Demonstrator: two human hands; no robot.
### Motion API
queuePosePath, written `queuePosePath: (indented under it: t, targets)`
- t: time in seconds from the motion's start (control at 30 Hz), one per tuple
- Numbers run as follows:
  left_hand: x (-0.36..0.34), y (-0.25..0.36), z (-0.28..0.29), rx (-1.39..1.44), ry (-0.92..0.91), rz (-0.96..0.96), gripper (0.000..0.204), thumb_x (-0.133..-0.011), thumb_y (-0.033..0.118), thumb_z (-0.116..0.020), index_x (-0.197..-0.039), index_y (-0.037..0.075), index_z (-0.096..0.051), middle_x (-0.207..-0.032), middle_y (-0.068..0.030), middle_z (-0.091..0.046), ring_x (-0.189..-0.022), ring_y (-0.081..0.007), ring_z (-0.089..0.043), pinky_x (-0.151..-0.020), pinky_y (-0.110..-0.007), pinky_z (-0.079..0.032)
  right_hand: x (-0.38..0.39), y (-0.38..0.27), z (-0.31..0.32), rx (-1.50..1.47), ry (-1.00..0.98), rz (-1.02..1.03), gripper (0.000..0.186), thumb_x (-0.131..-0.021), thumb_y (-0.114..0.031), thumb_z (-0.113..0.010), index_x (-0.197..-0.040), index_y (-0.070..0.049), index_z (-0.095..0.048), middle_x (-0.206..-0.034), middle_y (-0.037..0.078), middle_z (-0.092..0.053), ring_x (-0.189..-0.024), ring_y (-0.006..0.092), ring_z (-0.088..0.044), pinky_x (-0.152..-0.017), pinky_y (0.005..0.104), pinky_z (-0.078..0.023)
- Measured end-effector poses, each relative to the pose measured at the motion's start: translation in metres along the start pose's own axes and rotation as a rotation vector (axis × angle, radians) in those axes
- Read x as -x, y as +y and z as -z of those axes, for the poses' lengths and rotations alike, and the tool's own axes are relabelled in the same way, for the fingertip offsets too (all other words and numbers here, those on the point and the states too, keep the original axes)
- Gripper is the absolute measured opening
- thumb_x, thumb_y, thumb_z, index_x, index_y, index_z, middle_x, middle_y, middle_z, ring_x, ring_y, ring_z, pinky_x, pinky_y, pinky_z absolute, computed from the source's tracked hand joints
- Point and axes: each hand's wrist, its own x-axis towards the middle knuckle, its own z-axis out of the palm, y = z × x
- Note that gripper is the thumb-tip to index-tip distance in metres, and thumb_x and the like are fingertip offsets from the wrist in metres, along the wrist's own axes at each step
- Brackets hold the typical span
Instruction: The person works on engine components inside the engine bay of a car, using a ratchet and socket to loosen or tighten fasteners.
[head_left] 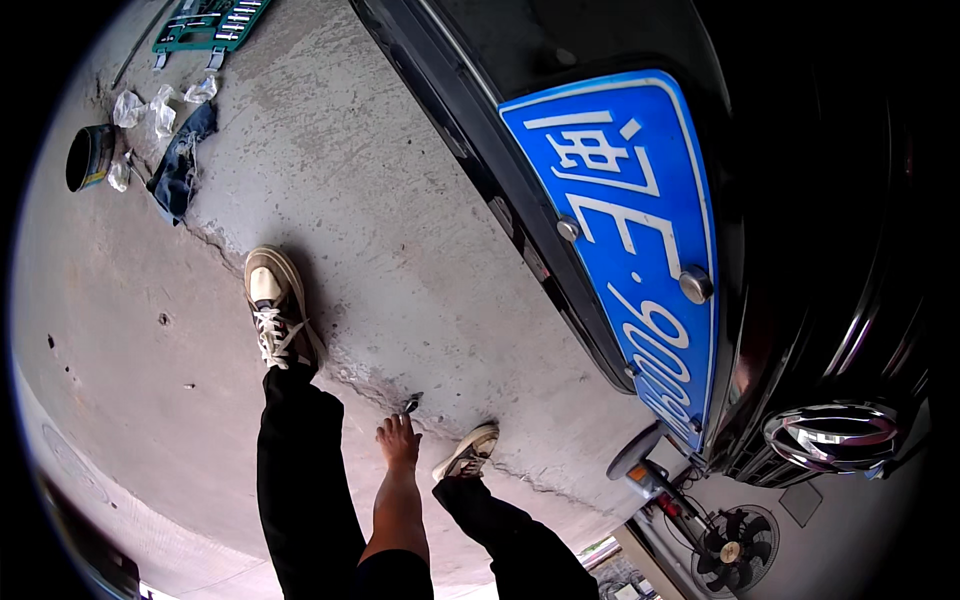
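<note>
My left hand (399, 440) reaches down toward the concrete floor between my two feet. Its back faces up, the fingers are stretched and a little apart, and the thumb sits on the right side. Just beyond the fingertips lies a small dark, shiny object (411, 404), too small to name. Whether the fingers touch it I cannot tell. My left shoe (275, 305) stands farther forward, and my right shoe (467, 452) is just right of the hand. My right hand is out of the picture.
A black car with a blue license plate (655, 160) fills the right side. A green socket set case (215, 45) lies far left, near plastic bags (163, 110), a dark cloth (175, 180) and an open can (88, 158). At lower right stands a black fan (735, 550).
</note>
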Motion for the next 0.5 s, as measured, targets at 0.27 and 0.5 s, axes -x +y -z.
queuePosePath:
  t: [0.27,0.5]
  targets:
    - [-0.036,-0.040,-0.039,0.069,0.241,-0.064,0.022,-0.088,0.024,-0.055,-0.104,0.010,-0.050,-0.093,-0.0089,-0.060,-0.073,-0.0297,-0.064,-0.058,-0.043,-0.054,-0.008,-0.010,-0.013,-0.032,-0.075,0.107,0.040,-0.092,-0.032,-0.050,-0.121,-0.005,-0.056,-0.107,0.013,-0.063,-0.091,0.0220,-0.060,-0.090,0.0348,-0.045]
    - [-0.003,-0.012,0.059,0.298,0.100,-0.311,0.028,-0.079,0.017,-0.065,-0.100,0.008,-0.048,-0.093,-0.0163,-0.055,-0.078,-0.0398,-0.060,-0.063,-0.050,-0.050,-0.045,-0.017,0.036,-0.157,-0.198,0.042,0.039,-0.091,-0.032,-0.052,-0.119,-0.005,-0.058,-0.104,0.012,-0.065,-0.088,0.0214,-0.062,-0.088,0.0344,-0.046]
